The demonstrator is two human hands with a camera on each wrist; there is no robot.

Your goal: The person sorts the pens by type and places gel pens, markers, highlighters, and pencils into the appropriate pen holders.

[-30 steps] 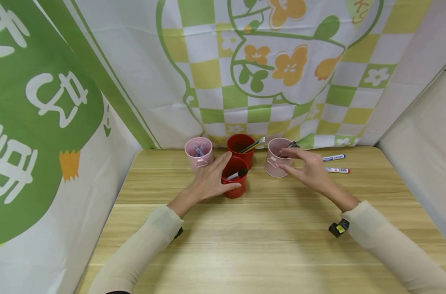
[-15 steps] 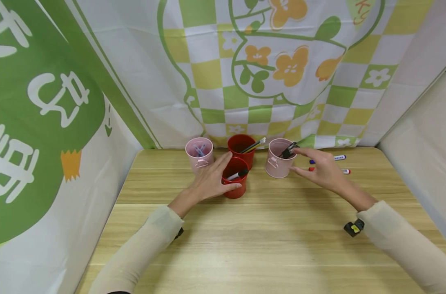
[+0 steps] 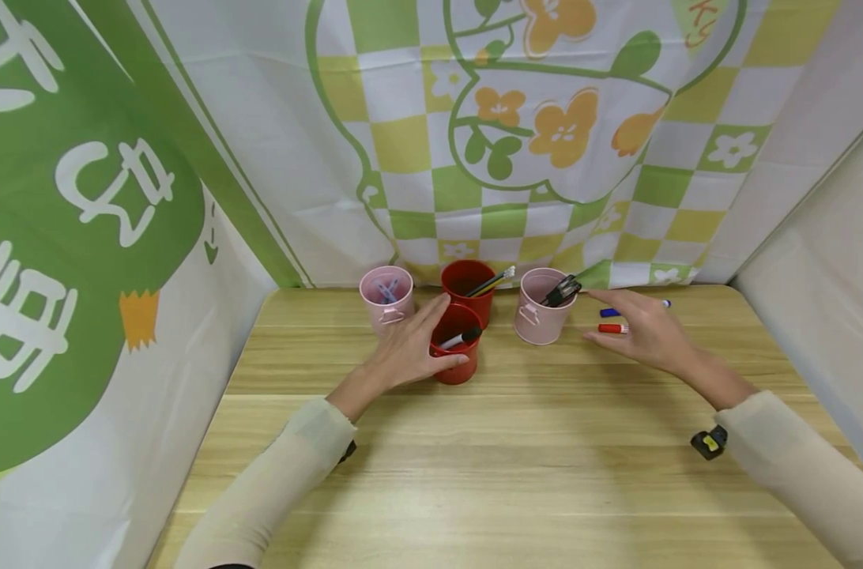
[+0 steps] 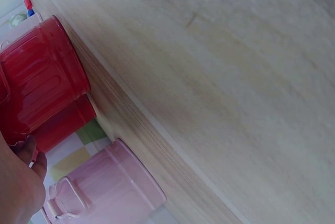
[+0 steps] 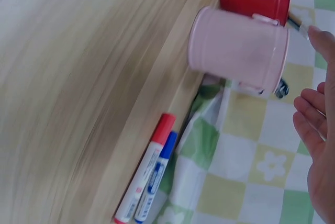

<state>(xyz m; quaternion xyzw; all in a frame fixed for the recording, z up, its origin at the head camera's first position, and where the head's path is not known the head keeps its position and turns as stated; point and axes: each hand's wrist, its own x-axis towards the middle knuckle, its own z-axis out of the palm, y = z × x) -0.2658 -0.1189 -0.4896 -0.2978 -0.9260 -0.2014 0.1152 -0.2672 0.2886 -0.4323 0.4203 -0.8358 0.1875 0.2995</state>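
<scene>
My left hand [image 3: 403, 352] holds the front red bucket [image 3: 454, 371], thumb across its front and fingers along its left side. In that bucket leans a black-capped marker [image 3: 454, 341]. Beside the right pink bucket [image 3: 537, 325], my right hand [image 3: 648, 332] hovers with nothing in it, thumb and fingers spread apart. Several black pens [image 3: 563, 291] stick out over that bucket's rim. Under the right hand lie a red marker [image 3: 611, 328] and a blue marker [image 3: 609, 313], partly hidden by it; the right wrist view shows them side by side.
Behind the front bucket stands another red bucket [image 3: 484, 314] with pencils [image 3: 501, 279] leaning in it. A left pink bucket [image 3: 373, 312] holds bluish sticks [image 3: 386, 292]. A patterned cloth [image 3: 460, 197] hangs right behind the wooden table [image 3: 474, 474].
My right hand has drawn back rightward from the pink bucket, leaving the black pens leaning in it and uncovering the markers' capped ends. The left hand has stayed in place.
</scene>
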